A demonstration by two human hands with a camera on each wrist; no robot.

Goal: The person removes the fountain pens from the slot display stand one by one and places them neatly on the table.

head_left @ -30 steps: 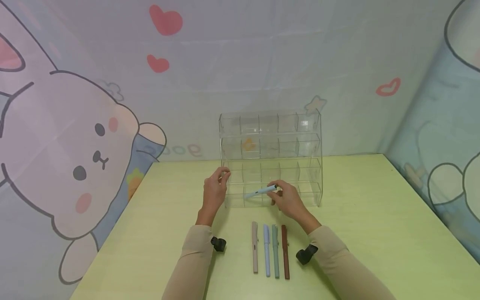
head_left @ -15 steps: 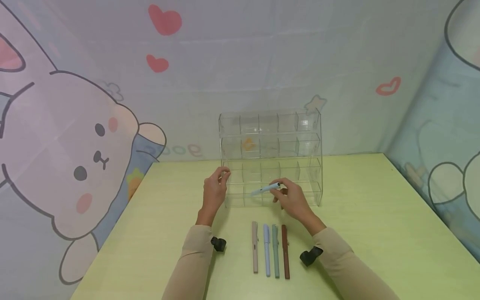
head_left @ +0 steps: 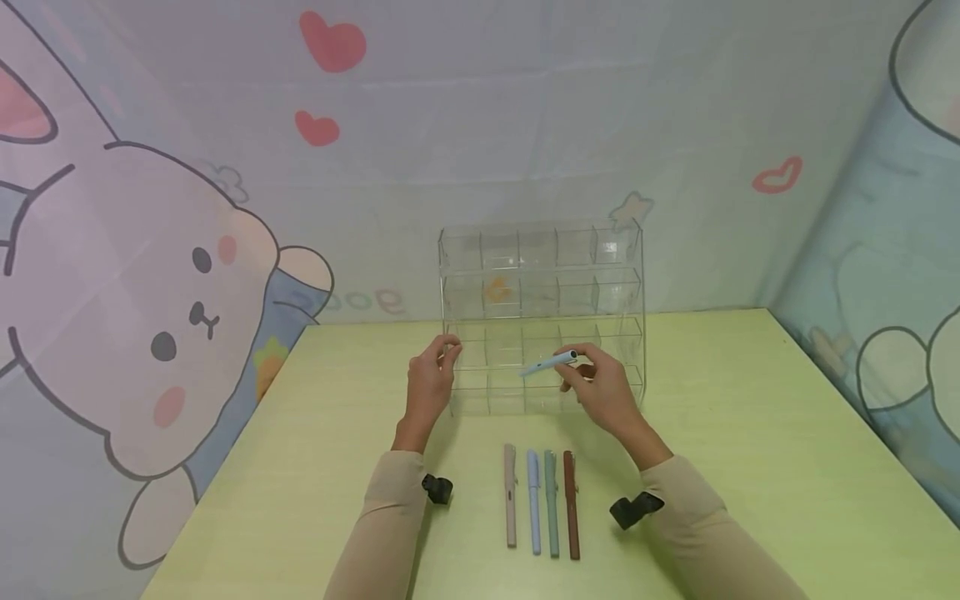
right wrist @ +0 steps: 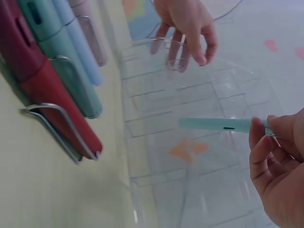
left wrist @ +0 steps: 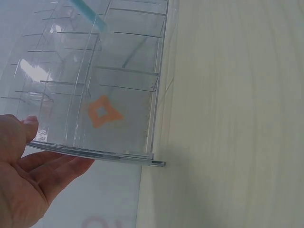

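A clear acrylic rack (head_left: 542, 300) with tiers of small compartments stands on the table. My left hand (head_left: 431, 379) grips its left side panel; in the left wrist view the thumb lies on the inner face and the fingers behind. Before the lower tiers, my right hand (head_left: 600, 387) pinches a light blue pen (head_left: 550, 363) near its clip end, tilted, its other end pointing left. The right wrist view shows the pen (right wrist: 213, 124) looking pale teal between thumb and fingers. Whether it touches the rack I cannot tell.
In front of the rack lie a beige pen (head_left: 511, 496), a periwinkle pen (head_left: 534, 502), a green pen (head_left: 552, 503) and a dark red pen (head_left: 572, 505), side by side. A printed cloth (head_left: 525, 125) hangs behind the yellow-green table (head_left: 750, 433).
My right hand has moved to the right, carrying the light blue pen along the rack's front and slightly up. The left hand and the pens on the table have stayed put.
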